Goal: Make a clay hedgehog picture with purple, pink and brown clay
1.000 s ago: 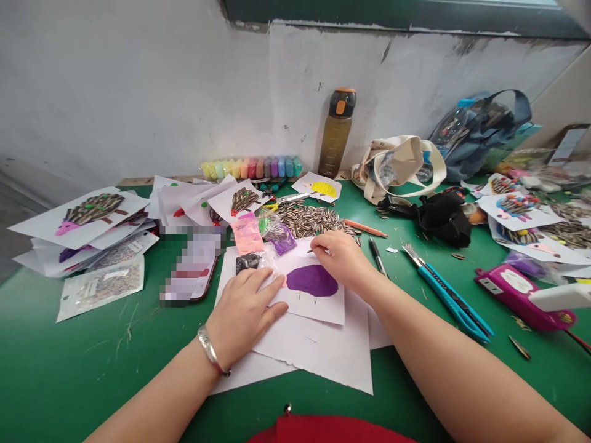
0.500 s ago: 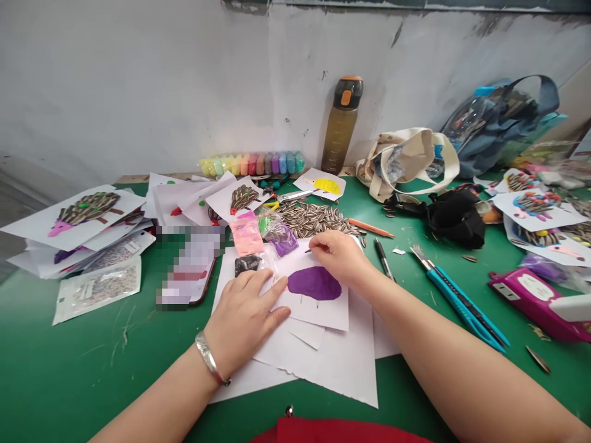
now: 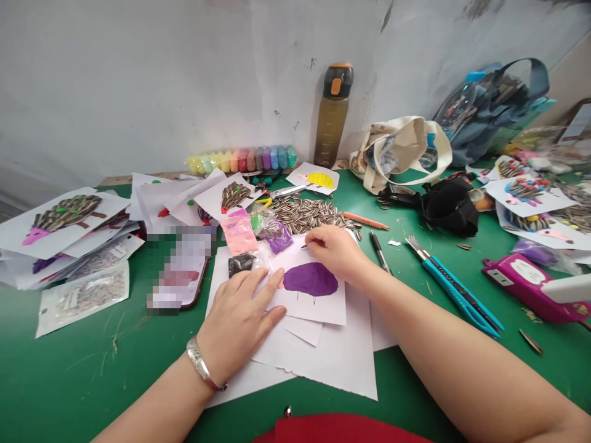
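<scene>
My left hand (image 3: pixel 242 314) lies flat with fingers apart on the left part of a white drawing sheet (image 3: pixel 325 311). That sheet carries a purple clay body (image 3: pixel 311 280) with thin drawn legs beneath it. My right hand (image 3: pixel 335 252) is at the sheet's upper edge, thumb and fingers pinched on a small dark piece, apparently a sunflower seed (image 3: pixel 304 247). Just beyond it spreads a pile of striped sunflower seeds (image 3: pixel 309 213). Bags of pink clay (image 3: pixel 239 235), purple clay (image 3: pixel 279 242) and black clay (image 3: pixel 241 263) rest above my left hand.
A phone (image 3: pixel 184 271) and a stack of seed hedgehog pictures (image 3: pixel 64 218) occupy the left. On the right are a pen (image 3: pixel 379 252), a blue utility knife (image 3: pixel 455 289), a black strap (image 3: pixel 450 206) and a magenta device (image 3: pixel 530 286). A bottle (image 3: pixel 331 123) stands by the wall.
The camera view has shifted slightly, so the table things appear a little further left and higher. Both hands keep nearly the same places on the sheet, the right still pinching the small dark piece.
</scene>
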The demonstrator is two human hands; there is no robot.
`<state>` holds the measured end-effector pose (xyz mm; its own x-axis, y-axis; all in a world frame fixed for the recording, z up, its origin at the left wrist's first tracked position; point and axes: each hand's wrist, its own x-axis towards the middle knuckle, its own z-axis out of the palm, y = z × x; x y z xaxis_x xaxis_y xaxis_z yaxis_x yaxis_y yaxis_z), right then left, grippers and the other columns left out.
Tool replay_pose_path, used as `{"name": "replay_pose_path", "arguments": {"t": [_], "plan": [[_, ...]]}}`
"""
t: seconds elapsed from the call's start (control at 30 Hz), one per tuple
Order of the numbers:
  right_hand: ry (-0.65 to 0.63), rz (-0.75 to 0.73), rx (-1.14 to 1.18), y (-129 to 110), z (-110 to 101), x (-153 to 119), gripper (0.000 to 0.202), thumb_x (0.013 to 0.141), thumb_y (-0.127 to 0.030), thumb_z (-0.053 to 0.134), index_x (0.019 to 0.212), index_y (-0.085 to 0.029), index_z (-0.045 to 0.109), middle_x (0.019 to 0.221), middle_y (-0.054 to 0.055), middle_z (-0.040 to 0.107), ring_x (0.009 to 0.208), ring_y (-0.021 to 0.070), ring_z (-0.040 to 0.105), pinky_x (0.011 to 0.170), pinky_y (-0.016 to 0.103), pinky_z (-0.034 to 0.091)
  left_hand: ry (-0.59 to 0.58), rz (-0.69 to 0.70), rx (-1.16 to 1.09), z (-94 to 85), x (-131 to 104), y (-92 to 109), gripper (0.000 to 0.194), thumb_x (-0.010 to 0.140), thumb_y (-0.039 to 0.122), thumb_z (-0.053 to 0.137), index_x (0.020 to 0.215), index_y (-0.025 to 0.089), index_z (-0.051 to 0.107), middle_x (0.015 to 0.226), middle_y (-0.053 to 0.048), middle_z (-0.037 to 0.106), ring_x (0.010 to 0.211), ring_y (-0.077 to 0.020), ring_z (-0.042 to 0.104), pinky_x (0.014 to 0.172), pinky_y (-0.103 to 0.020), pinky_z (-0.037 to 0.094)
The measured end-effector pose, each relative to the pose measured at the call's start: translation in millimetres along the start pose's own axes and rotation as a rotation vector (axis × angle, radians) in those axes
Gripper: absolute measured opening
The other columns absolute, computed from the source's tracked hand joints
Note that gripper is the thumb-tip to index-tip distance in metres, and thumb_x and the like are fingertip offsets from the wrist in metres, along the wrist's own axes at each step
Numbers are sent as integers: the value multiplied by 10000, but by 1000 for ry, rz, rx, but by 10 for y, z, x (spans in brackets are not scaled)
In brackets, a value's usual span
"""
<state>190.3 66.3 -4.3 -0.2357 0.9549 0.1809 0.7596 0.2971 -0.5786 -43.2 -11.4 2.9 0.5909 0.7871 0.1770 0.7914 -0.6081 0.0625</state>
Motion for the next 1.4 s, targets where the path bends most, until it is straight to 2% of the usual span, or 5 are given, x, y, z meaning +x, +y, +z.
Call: {"name": "replay_pose_path", "arguments": {"t": [0.3,0.53,0.67,0.83,1.4], "plan": [[29,-8,28,34,46,-9,190,800,-106,514,747,-206,667,788,13,667,770,171,574,692,266,383,58,66,-30,-7,-9,-27,425,935,372,520,1302,164,566,1255,-143,609,1102,-324,551,908,-493,473],[17,12,39,26,45,-1,198,800,-106,512,762,-208,677,820,21,675,792,179,585,718,276,401,383,55,-141,-89,2,-264,347,913,167,551,1259,152,564,1180,-129,643,1113,-260,574,1006,-435,444],[2,1,30,16,31,-6,211,806,-98,507,767,-207,684,837,27,681,811,185,591,735,281,410,324,-75,-7,-51,32,-449,355,934,282,500,1237,123,596,1243,-170,601,1167,-329,530,1035,-522,395],[-11,-49,5,26,26,-7,244,817,-87,506,782,-213,712,805,32,677,812,189,591,750,284,415,230,-95,10,57,45,-547,414,961,334,427,1261,100,588,1213,-167,628,1114,-318,561,984,-485,430],[-40,-74,-62,17,31,-36,252,821,-106,517,875,-211,740,837,50,651,848,199,581,779,298,415,271,-209,-4,6,23,-455,397,919,307,453,1236,136,620,1086,-151,614,1041,-316,551,948,-493,413]]}}
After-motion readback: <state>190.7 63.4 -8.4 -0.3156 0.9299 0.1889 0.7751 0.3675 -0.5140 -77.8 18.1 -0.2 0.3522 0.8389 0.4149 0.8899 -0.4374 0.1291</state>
